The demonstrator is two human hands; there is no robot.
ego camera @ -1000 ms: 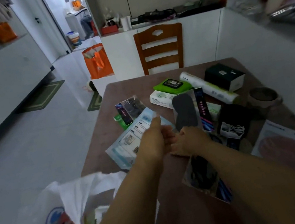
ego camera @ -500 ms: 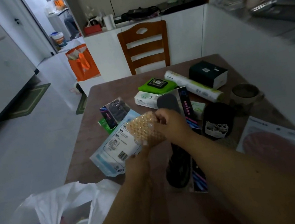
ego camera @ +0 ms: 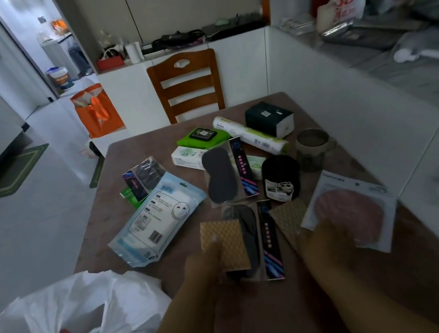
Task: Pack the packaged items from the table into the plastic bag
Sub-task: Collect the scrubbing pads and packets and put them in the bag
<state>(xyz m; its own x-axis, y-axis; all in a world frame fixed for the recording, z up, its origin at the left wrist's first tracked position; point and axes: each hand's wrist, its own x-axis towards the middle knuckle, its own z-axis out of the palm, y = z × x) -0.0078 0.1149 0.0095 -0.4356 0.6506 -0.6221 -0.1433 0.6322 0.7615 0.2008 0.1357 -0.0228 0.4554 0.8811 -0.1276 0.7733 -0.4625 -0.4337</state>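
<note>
Your left hand [ego camera: 208, 259] is pinching a tan pad [ego camera: 224, 246]; your right hand [ego camera: 323, 239] is gripping another tan pad [ego camera: 289, 217]. An eye-mask pack [ego camera: 255, 240] is lying between your hands on the surface [ego camera: 268, 319], plastic bag [ego camera: 72, 318] left of them.

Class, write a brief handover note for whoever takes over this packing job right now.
Left hand holds a tan waffle-textured pad; right hand holds a second tan pad. The white plastic bag sits open at the brown table's near-left edge, already holding some packets. Left to pack: both pads, blue-white mask pouch, eye-mask packs, green wipes pack, others.
</note>
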